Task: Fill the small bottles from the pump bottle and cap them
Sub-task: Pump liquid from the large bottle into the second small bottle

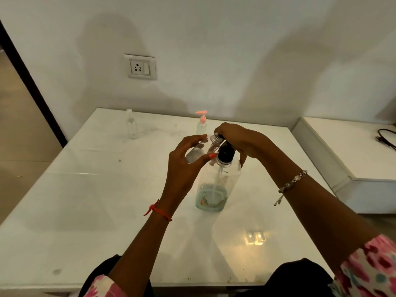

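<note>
Pump bottle stood upright mid-worktop, clear body, black pump head, with pale blue-green liquid only in the bottom part. Left hand gripped a small clear bottle with fingers and thumb curled round its body. It was uncapped, held off the worktop and tilted, with the threaded neck pointing up and right, just beside the pump head. Right hand sat on top of the pump head, fingers curled down over it and thumb hanging beside the pump bottle's shoulder. The nozzle was hidden under the fingers, so I couldn't tell if anything was flowing or how full the small bottle was. A second small bottle with a pink pump top stood upright behind the hands, near the back edge. A third small clear bottle stood upright at the far-left back of the worktop, well apart from the rest; its cap was hard to make out. A red thread was on the left wrist and a beaded bracelet on the right. A wall socket was above the worktop. A low white unit sat just beside the worktop on the right, with a dark cable lying on it.
</note>
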